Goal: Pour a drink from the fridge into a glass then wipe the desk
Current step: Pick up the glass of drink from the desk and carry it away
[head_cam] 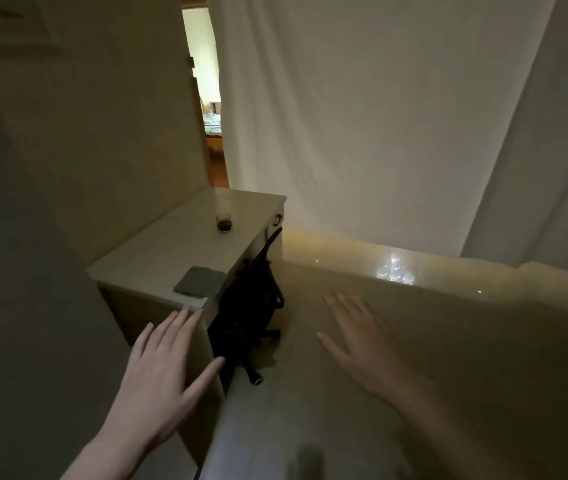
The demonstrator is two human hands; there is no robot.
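A white desk (171, 251) stands ahead against the left wall. Toward its far end is a small glass (223, 223) with dark drink in its bottom half. A grey folded cloth (199, 281) lies flat at the desk's near right corner. My left hand (161, 375) is stretched out with straight, spread fingers in front of the desk's near end, holding nothing. My right hand (362, 344) is also flat and spread, palm down, out over the floor to the right of the desk. No fridge or bottle is in view.
A black office chair (248, 306) is pushed under the desk's right side, its wheeled base sticking out onto the pale tiled floor (310, 393). A white curtain (362, 116) hangs behind. A narrow doorway gap (209, 109) shows a lit room. Small lights (395, 271) glint at the curtain's foot.
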